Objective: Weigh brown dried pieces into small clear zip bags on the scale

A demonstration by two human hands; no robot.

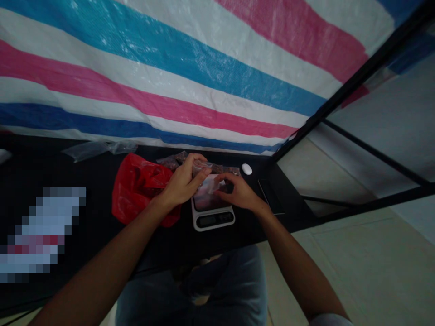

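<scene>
Over the kitchen scale [213, 220], a small clear plastic bag [208, 184] is between my two hands. My left hand [186, 182] curls around the bag's left side, thumb against fingers. From the right, my right hand [240, 191] bends its thumb and fingertips together at the bag's edge; the exact contact is blurred. The scale is white, with a dark display at its front. Left of it, close to my left wrist, sits a crumpled red plastic bag [131, 192]. Behind my hands lie several clear packets [226, 170] with brownish contents, partly hidden.
A white computer mouse [247, 169] and a dark flat phone-like object [271, 195] are on the black table [102, 244] at right. Empty clear bags [90, 150] lie at the back left. A striped plastic sheet [163, 86] rises behind; a black frame bar [340, 97] borders the right.
</scene>
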